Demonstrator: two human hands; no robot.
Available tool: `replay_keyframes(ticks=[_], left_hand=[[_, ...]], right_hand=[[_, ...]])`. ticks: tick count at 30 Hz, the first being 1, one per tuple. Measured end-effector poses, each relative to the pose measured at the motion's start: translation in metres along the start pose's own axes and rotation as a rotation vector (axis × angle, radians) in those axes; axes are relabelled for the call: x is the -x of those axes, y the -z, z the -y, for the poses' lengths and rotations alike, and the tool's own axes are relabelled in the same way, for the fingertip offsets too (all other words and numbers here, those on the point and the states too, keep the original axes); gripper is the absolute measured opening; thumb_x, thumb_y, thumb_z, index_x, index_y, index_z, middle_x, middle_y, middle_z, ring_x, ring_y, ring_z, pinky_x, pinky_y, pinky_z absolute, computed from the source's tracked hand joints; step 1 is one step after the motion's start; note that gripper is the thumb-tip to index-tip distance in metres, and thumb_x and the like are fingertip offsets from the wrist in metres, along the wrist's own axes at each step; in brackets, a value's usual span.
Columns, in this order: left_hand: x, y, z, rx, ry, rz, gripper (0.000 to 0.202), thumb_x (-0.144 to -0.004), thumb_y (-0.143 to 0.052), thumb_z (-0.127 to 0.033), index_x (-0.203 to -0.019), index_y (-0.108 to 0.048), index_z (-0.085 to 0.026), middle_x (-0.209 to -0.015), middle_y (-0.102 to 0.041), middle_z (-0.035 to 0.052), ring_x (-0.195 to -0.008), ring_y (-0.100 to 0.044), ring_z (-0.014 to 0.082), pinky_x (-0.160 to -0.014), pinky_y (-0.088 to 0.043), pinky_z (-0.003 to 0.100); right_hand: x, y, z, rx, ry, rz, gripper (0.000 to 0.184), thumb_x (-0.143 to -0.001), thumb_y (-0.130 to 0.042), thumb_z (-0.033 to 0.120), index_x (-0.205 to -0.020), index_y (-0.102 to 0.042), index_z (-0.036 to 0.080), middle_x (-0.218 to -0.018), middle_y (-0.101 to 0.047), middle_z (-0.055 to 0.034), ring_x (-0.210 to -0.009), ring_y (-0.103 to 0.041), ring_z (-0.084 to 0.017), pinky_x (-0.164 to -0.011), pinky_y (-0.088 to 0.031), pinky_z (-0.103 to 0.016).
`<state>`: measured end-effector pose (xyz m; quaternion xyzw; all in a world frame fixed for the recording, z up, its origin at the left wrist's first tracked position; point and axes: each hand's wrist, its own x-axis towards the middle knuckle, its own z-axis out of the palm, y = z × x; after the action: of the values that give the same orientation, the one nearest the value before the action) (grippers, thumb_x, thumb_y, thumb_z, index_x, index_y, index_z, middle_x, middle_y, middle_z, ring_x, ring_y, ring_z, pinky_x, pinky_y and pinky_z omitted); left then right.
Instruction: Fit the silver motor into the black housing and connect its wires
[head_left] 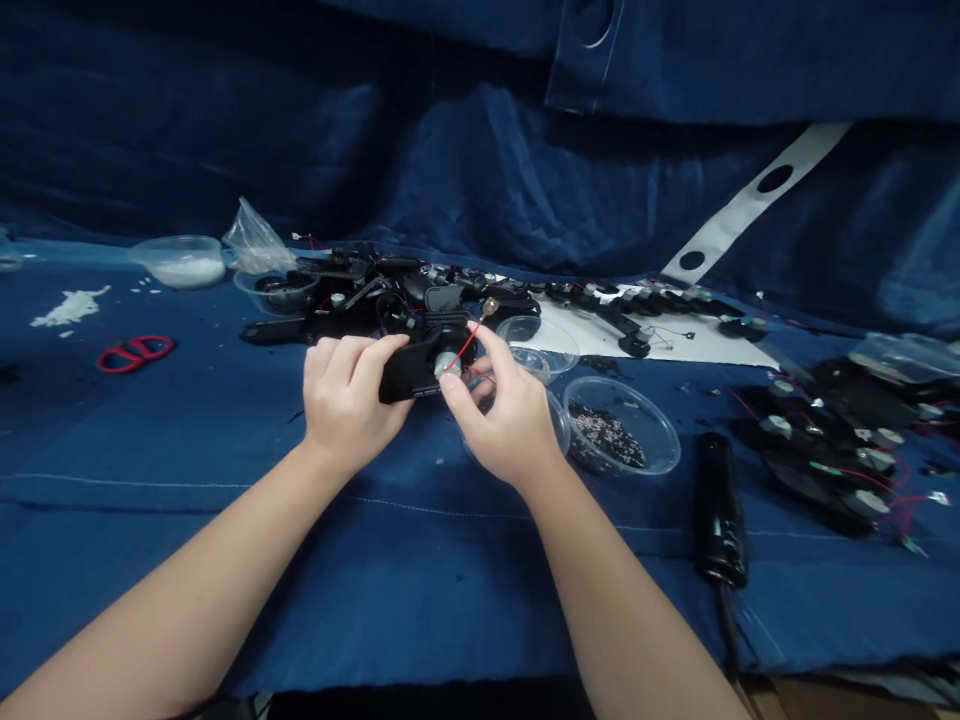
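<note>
Between my two hands is a black plastic housing (403, 374), held above the blue cloth. My left hand (352, 393) is closed on its left end. Thumb and fingers of my right hand (508, 408) grip its right end, around a small silvery motor (448, 365). A red wire (471, 338) runs up from the motor to a small pale connector (490, 307). Just beyond the housing lies a pile of black plastic parts (360, 280). Behind my right hand stand clear plastic tubs, partly hidden by it.
A clear tub of small screws (619, 440) stands right of my hands, near a black electric screwdriver (721, 510). Wired motor assemblies (832, 450) lie at the far right. Red-handled scissors (135, 353) and a tub of white material (184, 265) are on the left.
</note>
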<state>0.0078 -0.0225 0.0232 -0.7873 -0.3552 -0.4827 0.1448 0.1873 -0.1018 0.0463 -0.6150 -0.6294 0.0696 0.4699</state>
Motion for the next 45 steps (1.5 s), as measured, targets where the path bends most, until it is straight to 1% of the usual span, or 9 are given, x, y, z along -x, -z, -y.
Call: replay_keyframes(ticks=[5, 10, 18, 24, 30, 34, 39, 42, 45], left_hand=[[0.004, -0.006, 0.002, 0.069, -0.040, 0.019, 0.057, -0.081, -0.077, -0.034, -0.133, -0.058, -0.022, -0.106, -0.070, 0.0097, -0.094, -0.067, 0.0288, -0.086, -0.054, 0.044], [0.006, -0.007, 0.004, 0.141, 0.070, 0.087, 0.077, -0.081, -0.081, -0.034, -0.148, -0.047, -0.021, -0.108, -0.075, 0.0071, -0.093, -0.074, 0.0237, -0.085, -0.060, 0.034], [0.008, -0.011, 0.009, 0.224, 0.036, 0.229, 0.046, -0.092, -0.068, -0.026, -0.137, -0.058, -0.022, -0.103, -0.078, 0.0058, -0.085, -0.075, 0.0197, -0.078, -0.059, 0.030], [0.009, -0.011, 0.007, 0.237, -0.022, 0.151, 0.038, -0.091, -0.064, -0.023, -0.129, -0.063, -0.020, -0.102, -0.076, 0.0072, -0.079, -0.070, 0.0195, -0.075, -0.058, 0.033], [0.005, -0.002, 0.004, 0.406, -0.113, 0.170, 0.050, -0.092, -0.062, -0.030, -0.140, -0.056, -0.018, -0.103, -0.073, 0.0086, -0.083, -0.068, 0.0213, -0.077, -0.058, 0.037], [0.004, -0.003, 0.006, 0.394, -0.114, 0.158, 0.038, -0.099, -0.057, -0.030, -0.135, -0.060, -0.016, -0.099, -0.073, 0.0084, -0.082, -0.066, 0.0206, -0.078, -0.056, 0.036], [0.006, -0.009, 0.005, 0.407, -0.120, 0.192, 0.029, -0.100, -0.061, -0.036, -0.122, -0.063, -0.017, -0.093, -0.071, 0.0065, -0.080, -0.065, 0.0202, -0.075, -0.055, 0.034], [0.007, -0.009, 0.003, 0.432, -0.078, 0.191, 0.029, -0.100, -0.060, -0.033, -0.125, -0.061, -0.018, -0.100, -0.073, 0.0067, -0.085, -0.067, 0.0197, -0.080, -0.055, 0.033], [0.008, -0.011, 0.005, 0.455, 0.140, 0.121, 0.033, -0.099, -0.059, -0.035, -0.128, -0.060, -0.019, -0.105, -0.074, 0.0070, -0.088, -0.070, 0.0197, -0.085, -0.054, 0.034]], right_hand=[[0.002, -0.002, 0.001, 0.043, 0.036, -0.074, 0.062, -0.089, -0.061, 0.043, -0.147, -0.051, 0.023, -0.108, -0.075, -0.0047, -0.067, -0.069, -0.012, -0.075, -0.060, -0.034], [0.004, -0.002, 0.000, 0.055, 0.142, -0.118, 0.062, -0.088, -0.064, 0.042, -0.146, -0.053, 0.024, -0.112, -0.073, -0.0042, -0.071, -0.069, -0.012, -0.075, -0.062, -0.031], [0.004, -0.004, -0.008, 0.144, 0.212, 0.102, 0.051, -0.096, -0.057, 0.030, -0.146, -0.056, 0.024, -0.123, -0.072, -0.0050, -0.085, -0.072, -0.014, -0.087, -0.060, -0.033], [0.003, -0.003, -0.007, 0.185, 0.197, 0.132, 0.064, -0.094, -0.059, 0.030, -0.156, -0.046, 0.027, -0.121, -0.071, -0.0058, -0.092, -0.071, -0.017, -0.084, -0.059, -0.034], [0.004, -0.001, -0.007, 0.167, 0.171, 0.099, 0.058, -0.092, -0.062, 0.027, -0.149, -0.052, 0.026, -0.121, -0.070, -0.0050, -0.093, -0.070, -0.017, -0.089, -0.059, -0.034], [0.003, -0.001, -0.007, 0.131, 0.150, 0.114, 0.056, -0.093, -0.063, 0.028, -0.147, -0.053, 0.027, -0.121, -0.070, -0.0046, -0.088, -0.070, -0.015, -0.086, -0.059, -0.034], [0.002, 0.000, -0.008, 0.130, 0.135, 0.108, 0.058, -0.092, -0.057, 0.017, -0.148, -0.052, 0.028, -0.130, -0.066, -0.0055, -0.095, -0.070, -0.017, -0.092, -0.059, -0.035], [0.002, 0.000, -0.008, 0.138, 0.153, 0.102, 0.059, -0.094, -0.056, 0.021, -0.152, -0.049, 0.030, -0.130, -0.067, -0.0052, -0.099, -0.070, -0.018, -0.093, -0.059, -0.035], [0.001, 0.000, -0.010, 0.130, 0.177, 0.033, 0.062, -0.096, -0.058, 0.028, -0.156, -0.044, 0.027, -0.129, -0.069, -0.0053, -0.107, -0.069, -0.019, -0.099, -0.057, -0.035]])
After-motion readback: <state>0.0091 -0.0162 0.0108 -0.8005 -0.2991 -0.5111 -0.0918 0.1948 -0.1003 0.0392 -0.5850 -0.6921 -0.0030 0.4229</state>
